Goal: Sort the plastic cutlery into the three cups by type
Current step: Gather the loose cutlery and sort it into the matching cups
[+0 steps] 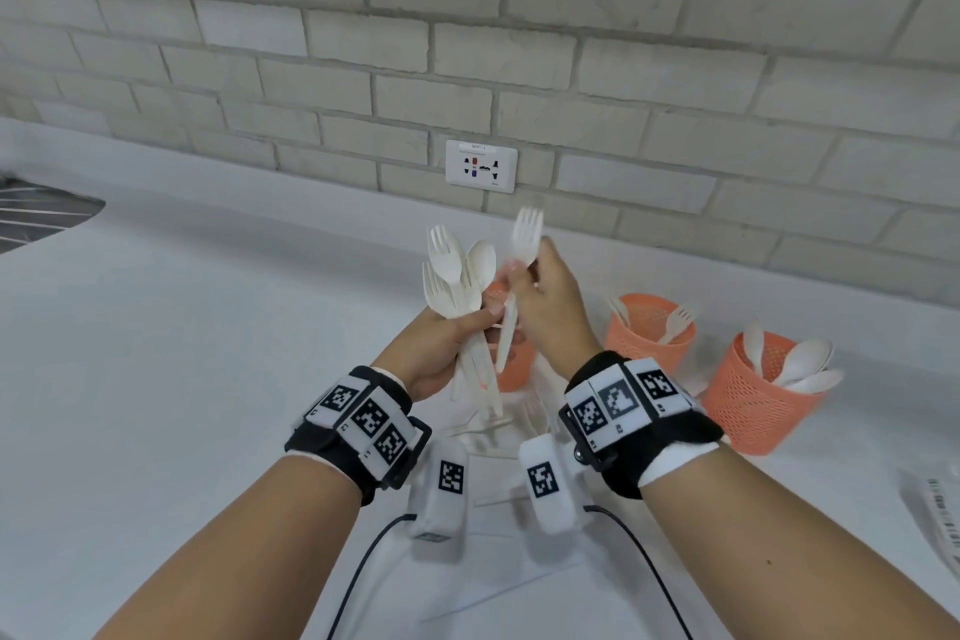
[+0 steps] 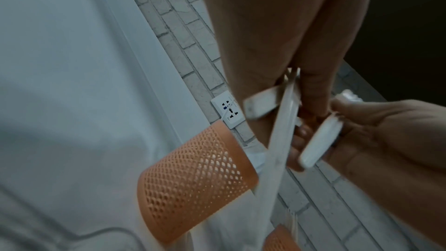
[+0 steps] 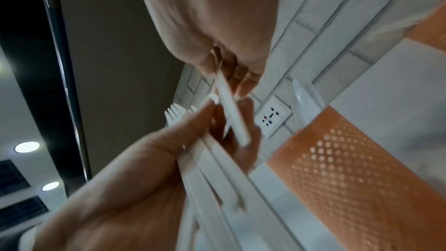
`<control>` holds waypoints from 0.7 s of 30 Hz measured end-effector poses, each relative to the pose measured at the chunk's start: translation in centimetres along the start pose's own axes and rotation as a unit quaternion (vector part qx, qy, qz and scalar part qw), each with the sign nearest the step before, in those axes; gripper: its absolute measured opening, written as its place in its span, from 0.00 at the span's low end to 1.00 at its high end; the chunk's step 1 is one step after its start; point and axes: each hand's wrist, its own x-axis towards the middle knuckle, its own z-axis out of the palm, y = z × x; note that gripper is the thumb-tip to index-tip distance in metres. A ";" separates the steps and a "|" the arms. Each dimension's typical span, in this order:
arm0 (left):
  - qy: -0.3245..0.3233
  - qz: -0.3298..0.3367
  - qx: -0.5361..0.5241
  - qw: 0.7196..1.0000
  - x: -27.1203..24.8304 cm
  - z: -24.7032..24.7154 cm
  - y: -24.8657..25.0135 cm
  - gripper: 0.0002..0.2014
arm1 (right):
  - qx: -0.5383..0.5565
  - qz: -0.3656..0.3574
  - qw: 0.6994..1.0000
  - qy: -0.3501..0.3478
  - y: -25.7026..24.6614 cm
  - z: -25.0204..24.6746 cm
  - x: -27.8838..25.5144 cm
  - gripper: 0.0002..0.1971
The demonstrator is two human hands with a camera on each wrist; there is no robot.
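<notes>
My left hand [image 1: 447, 343] grips a bundle of white plastic cutlery [image 1: 460, 276], forks and a spoon fanned upward above the counter. My right hand [image 1: 545, 296] pinches a single white fork [image 1: 525, 237] by its neck, tines up, right beside the bundle. Three orange mesh cups stand behind and to the right. The left cup [image 1: 511, 369] is mostly hidden behind my hands. The middle cup [image 1: 649, 327] holds forks. The right cup [image 1: 763, 395] holds spoons. In the right wrist view the fork handle [image 3: 231, 114] crosses the bundle's handles [image 3: 217, 175].
More loose white cutlery [image 1: 483, 426] lies on the white counter [image 1: 208, 327] under my wrists. A wall socket [image 1: 480, 165] sits in the brick wall behind. A sink edge [image 1: 41, 213] shows at far left, a barcoded packet [image 1: 943, 515] at far right.
</notes>
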 end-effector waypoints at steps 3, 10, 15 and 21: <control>0.036 -0.002 0.006 0.999 0.0 -0.1 -0.1 0.09 | 0.075 -0.025 0.996 0.030 -1.1 -0.9 0.3 0.04; 0.022 0.046 0.122 0.991 -0.1 1.1 -0.1 0.02 | -0.008 0.049 0.991 -0.125 -0.6 0.4 -1.5 0.28; 0.019 0.047 0.165 0.985 -0.9 2.0 -0.1 0.09 | 0.037 0.127 0.978 -0.164 -1.2 -0.2 -1.2 0.23; -0.005 0.046 0.138 0.989 -1.0 2.4 0.4 0.16 | 0.152 0.181 0.963 -0.133 -1.2 -1.4 -1.9 0.11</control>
